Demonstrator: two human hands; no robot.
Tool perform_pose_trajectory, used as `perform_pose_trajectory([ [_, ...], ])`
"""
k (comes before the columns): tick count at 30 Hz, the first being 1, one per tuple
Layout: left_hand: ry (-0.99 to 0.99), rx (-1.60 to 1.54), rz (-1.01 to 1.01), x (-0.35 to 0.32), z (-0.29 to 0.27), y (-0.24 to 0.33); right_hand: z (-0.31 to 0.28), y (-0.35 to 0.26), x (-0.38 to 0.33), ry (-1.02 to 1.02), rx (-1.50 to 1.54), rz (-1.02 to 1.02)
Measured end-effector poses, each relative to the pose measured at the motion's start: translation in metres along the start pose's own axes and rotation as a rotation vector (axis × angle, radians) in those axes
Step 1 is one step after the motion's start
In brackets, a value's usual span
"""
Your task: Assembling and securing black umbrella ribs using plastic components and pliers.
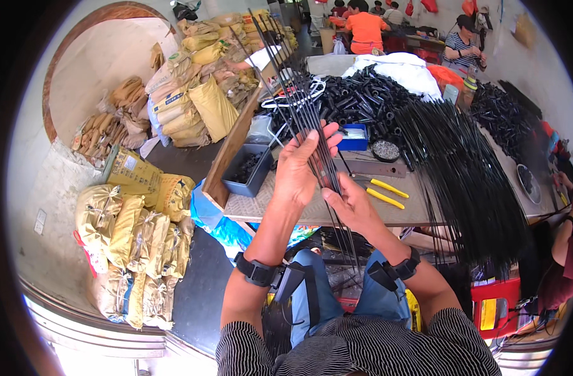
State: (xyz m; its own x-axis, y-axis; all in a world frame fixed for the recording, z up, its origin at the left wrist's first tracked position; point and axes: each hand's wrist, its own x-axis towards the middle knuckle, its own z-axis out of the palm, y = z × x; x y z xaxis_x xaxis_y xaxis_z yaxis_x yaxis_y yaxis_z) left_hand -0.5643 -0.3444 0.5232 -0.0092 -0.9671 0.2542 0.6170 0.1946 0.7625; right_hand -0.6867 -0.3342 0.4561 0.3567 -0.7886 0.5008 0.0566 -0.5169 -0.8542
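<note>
1. The left hand (302, 169) was raised over the near edge of the workbench (286, 210), fingers curled around a bundle of thin black rods (294, 94); the rods were too many and too close-packed to count, and they fanned out toward the far left
2. The right hand (355, 207) sat just right of and nearer than the left, thumb and fingers pinched on the lower part of the same bundle, whose near ends ran down between the two forearms toward the lap
3. Two black wrist straps showed, one on each forearm, each with a dark block attached
4. On the bench just right of the hands lay a tool with two yellow handles (387, 193), side by side
5. One blue tray (355, 139) stood just beyond the fingertips, and one round dish of small dark parts (385, 150) stood to its right
6. One dark grey bin (249, 169) of small black pieces sat at the bench's left edge
7. A large heap of short black tubes (362, 100) lay far on the bench, uncounted, and a broad sheaf of long black rods (468, 182) draped over the right side
8. Tan sacks (136, 244) were stacked on the floor at left, at least six in the near pile, with another pile farther off
9. At least three other people sat in the far background, and one more person's arm showed at the right edge
</note>
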Motion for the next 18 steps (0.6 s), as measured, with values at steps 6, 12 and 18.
perform_pose_trajectory([
  [6, 0.017, 0.035, 0.030, -0.008, 0.005, -0.002, 0.000, 0.000, 0.017, 0.129, 0.245, 0.025],
  [12, 0.017, 0.133, 0.084, -0.011, 0.009, -0.005, 0.006, 0.002, 0.010, 0.151, 0.131, -0.044],
  [18, 0.037, 0.673, -0.067, -0.020, 0.000, 0.019, -0.009, -0.025, -0.002, -0.133, 0.233, 0.200],
])
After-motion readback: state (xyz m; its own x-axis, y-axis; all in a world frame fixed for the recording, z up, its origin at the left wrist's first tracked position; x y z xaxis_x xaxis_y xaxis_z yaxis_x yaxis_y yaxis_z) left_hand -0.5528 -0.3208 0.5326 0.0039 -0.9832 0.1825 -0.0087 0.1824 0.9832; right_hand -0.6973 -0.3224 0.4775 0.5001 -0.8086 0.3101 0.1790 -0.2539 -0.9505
